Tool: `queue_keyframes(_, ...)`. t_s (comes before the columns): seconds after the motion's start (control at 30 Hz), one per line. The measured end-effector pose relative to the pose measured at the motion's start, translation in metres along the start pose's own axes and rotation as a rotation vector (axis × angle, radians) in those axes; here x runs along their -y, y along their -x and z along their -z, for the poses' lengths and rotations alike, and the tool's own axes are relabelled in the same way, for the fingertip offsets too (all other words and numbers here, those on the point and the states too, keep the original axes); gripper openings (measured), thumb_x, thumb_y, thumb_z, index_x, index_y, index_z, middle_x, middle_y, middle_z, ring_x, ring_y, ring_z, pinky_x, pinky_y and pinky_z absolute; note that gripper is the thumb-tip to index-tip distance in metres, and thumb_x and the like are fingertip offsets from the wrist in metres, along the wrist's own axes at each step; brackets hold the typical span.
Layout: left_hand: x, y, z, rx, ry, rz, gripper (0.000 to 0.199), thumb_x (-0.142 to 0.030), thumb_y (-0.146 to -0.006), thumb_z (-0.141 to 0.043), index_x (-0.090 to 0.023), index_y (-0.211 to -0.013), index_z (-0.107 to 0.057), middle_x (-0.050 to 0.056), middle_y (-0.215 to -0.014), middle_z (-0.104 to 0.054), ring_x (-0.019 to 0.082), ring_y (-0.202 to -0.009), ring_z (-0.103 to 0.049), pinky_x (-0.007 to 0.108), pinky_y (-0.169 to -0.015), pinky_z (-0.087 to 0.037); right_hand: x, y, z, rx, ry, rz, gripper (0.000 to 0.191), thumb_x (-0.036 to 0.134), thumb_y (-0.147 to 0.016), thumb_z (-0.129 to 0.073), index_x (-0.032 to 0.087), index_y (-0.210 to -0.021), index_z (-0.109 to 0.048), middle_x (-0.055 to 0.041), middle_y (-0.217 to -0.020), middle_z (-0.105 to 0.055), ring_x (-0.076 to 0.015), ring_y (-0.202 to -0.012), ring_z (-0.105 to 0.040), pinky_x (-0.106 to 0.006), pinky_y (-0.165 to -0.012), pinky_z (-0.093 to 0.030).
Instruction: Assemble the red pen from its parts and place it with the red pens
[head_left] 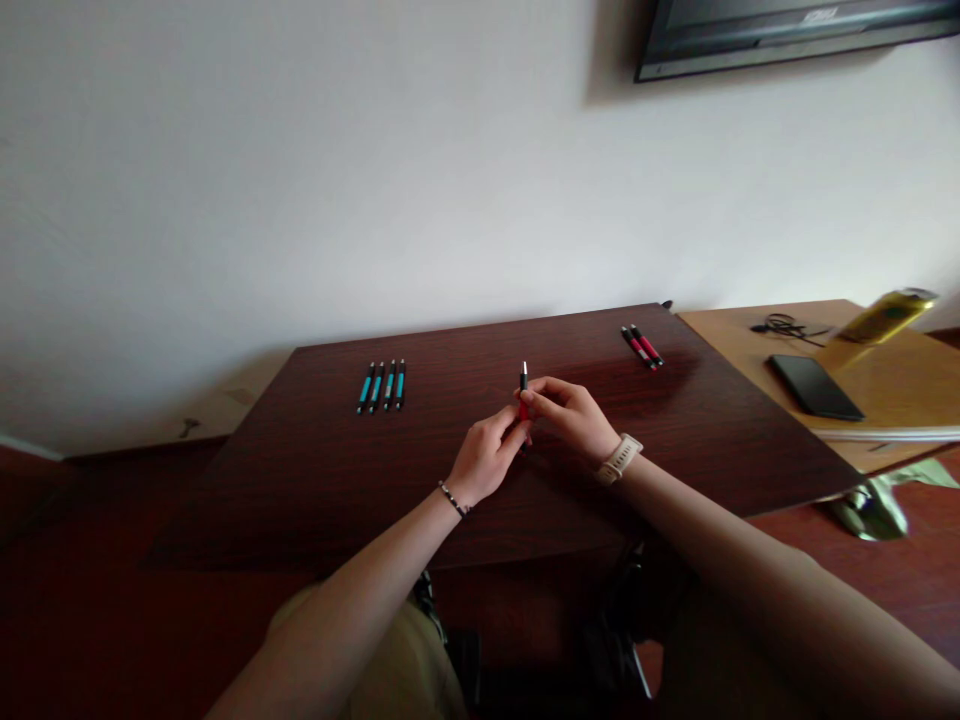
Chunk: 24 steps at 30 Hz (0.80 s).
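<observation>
Over the middle of the dark wooden table (315, 460), a red and black pen (523, 380) stands nearly upright between both my hands, its silver tip pointing away from me. My left hand (486, 455) is closed on the pen's lower red part. The thumb and fingers of my right hand (574, 415) pinch it higher up, near the black section. Part of the barrel is hidden by my fingers. To the left, several blue and black pens (381, 387) lie side by side in a row. Two pink-red and black pens (643, 347) rest at the back right.
Against the table's right side stands a lighter wooden surface (735, 340). It bears a black phone (815, 387), a dark cable (787, 327) and a yellow can (885, 312). A white wall (375, 180) rises behind, with a screen (795, 40) mounted at upper right.
</observation>
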<state>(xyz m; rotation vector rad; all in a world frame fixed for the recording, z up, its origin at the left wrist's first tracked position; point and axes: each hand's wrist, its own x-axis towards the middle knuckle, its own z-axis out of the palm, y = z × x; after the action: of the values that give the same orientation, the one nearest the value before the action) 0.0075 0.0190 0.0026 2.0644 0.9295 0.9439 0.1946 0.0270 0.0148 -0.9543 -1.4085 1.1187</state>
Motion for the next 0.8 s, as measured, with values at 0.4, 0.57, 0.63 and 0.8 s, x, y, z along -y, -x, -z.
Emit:
queue_keyframes(0.4,-0.003,0.000,-0.001,-0.045,0.039,0.020,0.024,-0.039,-0.106,-0.056,-0.019,-0.100,-0.069,0.002,-0.084,-0.072,0.017,-0.075,-0.067,0.029,-0.076,-0.048,0.008,0.001,-0.001,-0.074,-0.018,0.066,0.028,0.045,-0.085,-0.080,0.019,-0.083,-0.071,-0.0038,-0.094,-0.069,-0.0181,-0.084,-0.062,-0.032,-0.079,-0.048)
queue_keyframes(0.57,-0.006,-0.002,-0.001,-0.080,0.021,0.026,0.025,-0.041,-0.104,-0.059,-0.019,-0.097,-0.071,0.003,-0.083,-0.073,0.018,-0.075,-0.068,0.030,-0.075,-0.049,0.012,0.002,-0.005,-0.132,-0.049,0.066,0.027,0.043,-0.082,-0.083,0.019,-0.081,-0.070,-0.0045,-0.101,-0.069,-0.0186,-0.087,-0.063,-0.032,-0.081,-0.048)
queue_keyframes(0.63,-0.007,-0.002,-0.001,-0.104,-0.006,0.023,0.025,-0.040,-0.103,-0.061,-0.019,-0.095,-0.071,0.004,-0.084,-0.074,0.018,-0.075,-0.068,0.030,-0.074,-0.048,0.013,0.002,-0.007,-0.150,-0.054,0.064,0.027,0.043,-0.081,-0.083,0.019,-0.081,-0.070,-0.0045,-0.101,-0.069,-0.0184,-0.085,-0.063,-0.032,-0.080,-0.048)
queue_keyframes(0.8,-0.011,-0.002,-0.005,-0.165,-0.074,0.036,0.025,-0.042,-0.101,-0.065,-0.020,-0.092,-0.071,0.004,-0.086,-0.076,0.019,-0.076,-0.068,0.029,-0.072,-0.048,0.014,0.004,-0.012,-0.197,-0.041,0.050,0.028,0.044,-0.081,-0.082,0.020,-0.079,-0.069,-0.0054,-0.100,-0.068,-0.0189,-0.083,-0.062,-0.033,-0.077,-0.049)
